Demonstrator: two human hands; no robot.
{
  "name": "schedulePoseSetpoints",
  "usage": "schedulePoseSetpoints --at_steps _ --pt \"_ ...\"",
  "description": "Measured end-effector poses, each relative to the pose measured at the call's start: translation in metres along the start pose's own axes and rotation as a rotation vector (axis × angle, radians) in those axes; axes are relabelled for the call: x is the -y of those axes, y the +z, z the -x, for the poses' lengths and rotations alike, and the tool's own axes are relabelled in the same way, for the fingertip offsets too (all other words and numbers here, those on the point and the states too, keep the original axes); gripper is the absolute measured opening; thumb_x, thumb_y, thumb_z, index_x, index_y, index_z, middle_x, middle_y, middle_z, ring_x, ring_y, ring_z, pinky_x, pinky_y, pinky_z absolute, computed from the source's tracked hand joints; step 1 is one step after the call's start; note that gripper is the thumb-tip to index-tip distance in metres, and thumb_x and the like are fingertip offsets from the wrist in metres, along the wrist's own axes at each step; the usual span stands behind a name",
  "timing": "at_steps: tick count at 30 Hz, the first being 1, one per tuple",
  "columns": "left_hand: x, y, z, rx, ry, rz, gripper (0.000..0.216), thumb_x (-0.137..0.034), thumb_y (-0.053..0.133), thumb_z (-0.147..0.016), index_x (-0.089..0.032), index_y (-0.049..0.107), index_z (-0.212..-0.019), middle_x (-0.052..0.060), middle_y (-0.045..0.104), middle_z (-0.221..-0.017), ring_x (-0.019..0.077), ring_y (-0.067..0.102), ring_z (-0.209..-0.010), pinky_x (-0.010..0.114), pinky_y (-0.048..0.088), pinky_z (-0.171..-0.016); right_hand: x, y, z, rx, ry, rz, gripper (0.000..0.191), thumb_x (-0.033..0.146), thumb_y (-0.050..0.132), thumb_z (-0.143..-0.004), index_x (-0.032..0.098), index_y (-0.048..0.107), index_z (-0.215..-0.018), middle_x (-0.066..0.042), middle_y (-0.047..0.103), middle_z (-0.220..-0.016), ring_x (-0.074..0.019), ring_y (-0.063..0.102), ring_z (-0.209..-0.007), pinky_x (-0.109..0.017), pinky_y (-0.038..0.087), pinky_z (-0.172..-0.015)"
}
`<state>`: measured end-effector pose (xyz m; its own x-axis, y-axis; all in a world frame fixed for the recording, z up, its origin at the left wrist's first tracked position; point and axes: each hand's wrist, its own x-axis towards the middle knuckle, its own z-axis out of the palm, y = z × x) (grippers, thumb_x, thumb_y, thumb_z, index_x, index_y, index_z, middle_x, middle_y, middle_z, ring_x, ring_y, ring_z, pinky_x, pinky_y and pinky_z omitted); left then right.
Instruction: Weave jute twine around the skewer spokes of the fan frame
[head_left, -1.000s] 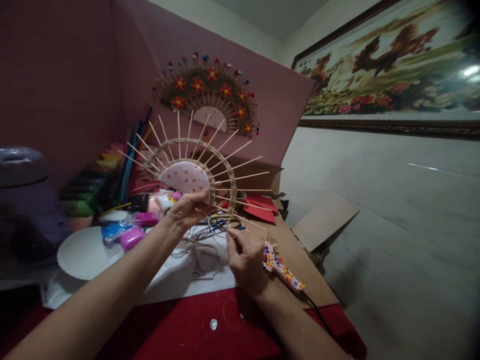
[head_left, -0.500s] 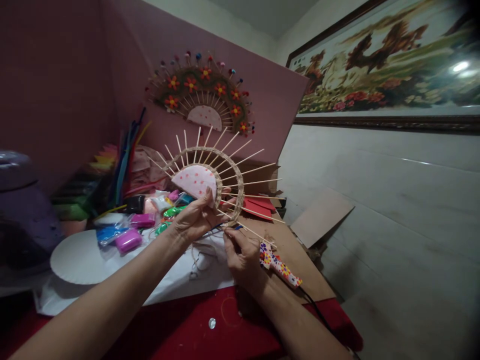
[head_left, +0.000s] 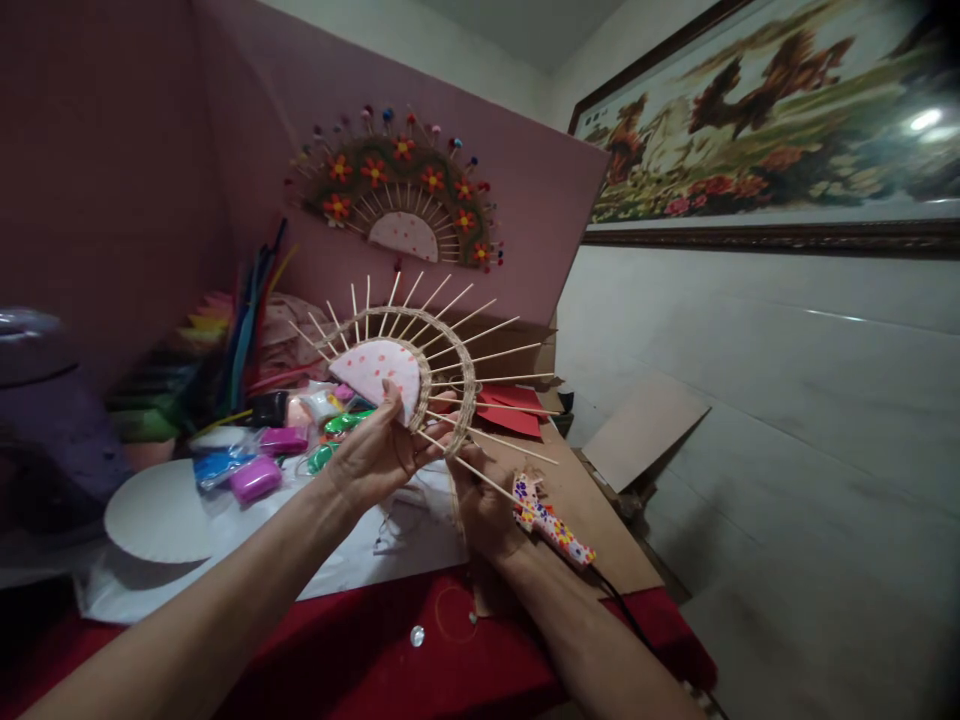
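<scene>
Left hand [head_left: 375,450]: closed on the twine-ringed fan frame [head_left: 424,378], our thumb over its dotted half-disc [head_left: 371,368].
Right hand [head_left: 480,500]: curled at the frame's lower end, partly behind its lowest stick [head_left: 491,481]; we cannot tell whether it pinches anything.
Fan frame: tilted, held up just beyond both our hands.
Flowered tool [head_left: 553,527]: lying just right of our right hand.
White plate [head_left: 157,515]: well left of our left hand.

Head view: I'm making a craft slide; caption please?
Left hand holds a half-round stick frame, right hand by its edge; flowered fan behind.
</scene>
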<state>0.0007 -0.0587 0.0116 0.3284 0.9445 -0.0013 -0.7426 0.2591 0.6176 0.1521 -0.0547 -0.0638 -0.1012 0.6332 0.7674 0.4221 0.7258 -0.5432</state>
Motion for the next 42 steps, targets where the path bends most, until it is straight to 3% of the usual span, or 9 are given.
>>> schedulePoseSetpoints --at_steps 7,14,17,20,23,29,35,42 --pt "0.006 -0.012 0.01 0.017 -0.053 0.054 0.033 -0.042 0.043 -0.091 -0.016 0.062 -0.095 0.01 0.07 -0.091 0.0262 0.066 -0.087 0.046 0.054 -0.073 -0.007 0.003 -0.003 -0.03 0.028 0.051 0.024 0.027 0.045 -0.089 0.02 0.065 -0.078 -0.001 0.064 -0.066 -0.0135 0.055 -0.059 -0.023 0.04 -0.056" --pt "0.008 -0.026 0.011 -0.016 0.016 0.11 0.027 -0.032 0.046 -0.091 -0.011 0.059 -0.102 0.012 0.069 -0.096 0.0245 0.065 -0.093 0.049 0.049 -0.089 -0.009 0.004 0.0 0.066 0.006 0.052 0.027 0.027 0.042 -0.091 0.021 0.065 -0.077 -0.001 0.061 -0.063 -0.0134 0.054 -0.057 -0.023 0.038 -0.055" --pt "0.009 -0.028 0.011 -0.021 0.007 0.1 0.029 -0.032 0.046 -0.091 -0.01 0.058 -0.105 0.013 0.07 -0.095 0.0232 0.067 -0.089 0.045 0.052 -0.086 -0.006 0.003 -0.001 0.075 0.007 0.034 0.024 0.025 0.045 -0.09 0.021 0.065 -0.078 -0.002 0.064 -0.069 -0.0148 0.057 -0.064 -0.025 0.041 -0.06" --pt "0.008 -0.023 0.013 -0.05 0.007 0.084 0.029 -0.03 0.043 -0.092 -0.008 0.058 -0.105 0.014 0.071 -0.087 0.0225 0.069 -0.083 0.038 0.056 -0.076 -0.002 0.001 -0.003 0.048 -0.015 -0.049 0.015 0.023 0.05 -0.087 0.021 0.065 -0.09 -0.005 0.066 -0.088 -0.0183 0.061 -0.083 -0.028 0.046 -0.072" --pt "0.007 -0.019 0.014 -0.106 0.037 0.085 0.025 -0.026 0.043 -0.092 -0.008 0.058 -0.101 0.015 0.071 -0.084 0.0228 0.069 -0.081 0.034 0.058 -0.071 0.0 -0.001 -0.005 -0.026 -0.04 -0.201 0.019 0.02 0.053 -0.085 0.023 0.063 -0.101 -0.006 0.064 -0.101 -0.0197 0.059 -0.098 -0.032 0.047 -0.082" --pt "0.009 -0.025 0.011 -0.1 0.056 0.091 0.023 -0.023 0.045 -0.092 -0.008 0.059 -0.103 0.017 0.071 -0.086 0.0219 0.069 -0.081 0.029 0.058 -0.068 -0.001 0.0 0.001 -0.09 0.041 -0.429 0.024 0.019 0.053 -0.085 0.026 0.06 -0.107 -0.004 0.062 -0.102 -0.0174 0.06 -0.093 -0.034 0.049 -0.083" --pt "0.009 -0.024 0.011 -0.111 0.044 0.073 0.023 -0.023 0.046 -0.091 -0.008 0.059 -0.103 0.016 0.071 -0.085 0.0218 0.07 -0.079 0.029 0.058 -0.067 0.002 0.0 0.001 -0.081 0.035 -0.431 0.034 0.021 0.052 -0.087 0.03 0.054 -0.12 -0.006 0.061 -0.114 -0.0181 0.061 -0.097 -0.035 0.051 -0.085" --pt "0.011 -0.024 0.012 -0.137 0.057 0.082 0.02 -0.02 0.049 -0.09 -0.011 0.058 -0.105 0.015 0.072 -0.084 0.0219 0.069 -0.079 0.028 0.057 -0.065 0.003 0.001 0.002 -0.045 0.002 -0.425 0.028 0.018 0.052 -0.085 0.026 0.06 -0.11 -0.005 0.064 -0.101 -0.0173 0.062 -0.089 -0.033 0.05 -0.08"
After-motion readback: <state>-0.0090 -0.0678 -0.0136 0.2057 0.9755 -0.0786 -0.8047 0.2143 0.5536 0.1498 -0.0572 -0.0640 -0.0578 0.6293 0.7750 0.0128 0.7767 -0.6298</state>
